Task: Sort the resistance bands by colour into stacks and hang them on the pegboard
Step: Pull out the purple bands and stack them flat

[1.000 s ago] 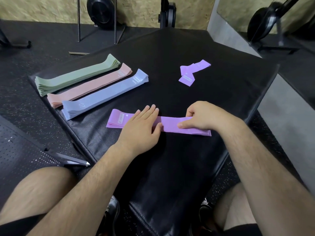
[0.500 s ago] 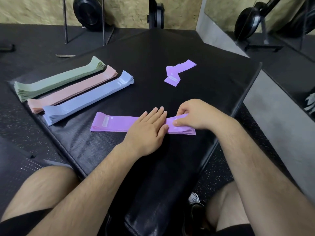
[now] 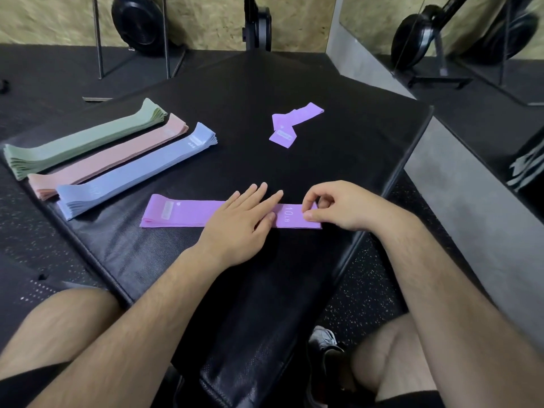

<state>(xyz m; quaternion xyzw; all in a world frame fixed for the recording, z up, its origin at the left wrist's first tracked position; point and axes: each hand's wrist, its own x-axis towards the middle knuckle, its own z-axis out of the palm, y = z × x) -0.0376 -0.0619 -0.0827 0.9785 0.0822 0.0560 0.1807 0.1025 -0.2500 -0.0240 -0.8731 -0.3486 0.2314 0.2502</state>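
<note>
Purple is the colour in hand: the purple stack (image 3: 188, 213) lies crosswise at 6 o'clock on the black mat (image 3: 250, 160), just in front of me. My left hand (image 3: 238, 231) lies flat on it, fingers straight and pressing the layers down, and it has slid toward the 3 o'clock end since a second ago. My right hand (image 3: 344, 206) has backed off to that very end, so the white print (image 3: 289, 214) reading 10 LB is now uncovered between my hands. Thumb and forefinger pinch the end of the stack there, the other fingers loosely curled. I judge this to be squaring up the ends, and the stack looks close to tidy. One loose purple band (image 3: 294, 119) lies folded over itself at 1 o'clock, well apart, so this colour is not finished. At 10 o'clock the green stack (image 3: 82, 142), pink stack (image 3: 109, 160) and blue stack (image 3: 132, 172) lie side by side, already sorted. No pegboard is in view, so the hanging is all ahead. Next I would expect to fetch the loose band, keeping one hand down so the layers do not fan out.
</note>
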